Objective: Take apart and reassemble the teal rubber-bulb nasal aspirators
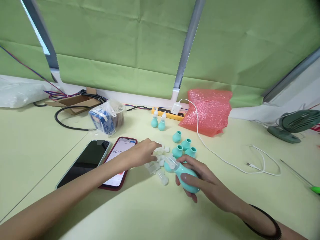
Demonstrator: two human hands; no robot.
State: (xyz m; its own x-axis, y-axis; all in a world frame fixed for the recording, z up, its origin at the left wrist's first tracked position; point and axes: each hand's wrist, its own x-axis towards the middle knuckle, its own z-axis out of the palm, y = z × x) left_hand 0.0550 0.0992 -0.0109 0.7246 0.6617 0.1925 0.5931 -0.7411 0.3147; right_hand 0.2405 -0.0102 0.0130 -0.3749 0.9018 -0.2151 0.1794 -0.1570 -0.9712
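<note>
Teal bulbs: one in right fingers, two nozzle-topped, five others.

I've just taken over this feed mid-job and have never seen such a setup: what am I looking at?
There is no machine here: one picture, from a camera worn on a person's head, looks forward and down at two bare hands. The right hand holds a teal bulb with a clear piece at its narrow end. The left hand is at loose clear and white pieces on the pale table; whether it grips one is unclear. Nearby are open-mouthed teal bulbs; farther back, two bulbs with white tips. To the left lie two phones; behind is a pink bubble-wrap bag.
</note>
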